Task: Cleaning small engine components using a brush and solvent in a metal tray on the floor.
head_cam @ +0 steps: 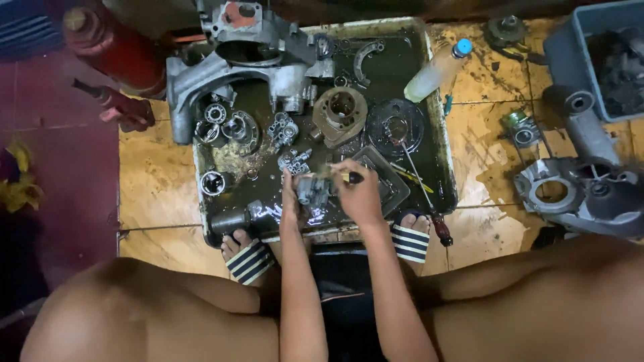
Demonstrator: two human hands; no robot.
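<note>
I see a shallow rectangular metal tray [439,144] of dark oily liquid on the tiled floor, crowded with grimy cast engine parts. Left hand [290,196] is closed around a small grey cast-metal carburettor body [310,190] over the tray's near edge. Right hand [359,193] is curled round a yellow-and-black-handled tool [348,177], touching that body.

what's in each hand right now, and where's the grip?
Left hand holds a small grey metal engine part by its left side. Right hand grips a yellow-and-black tool at its handle.
</note>
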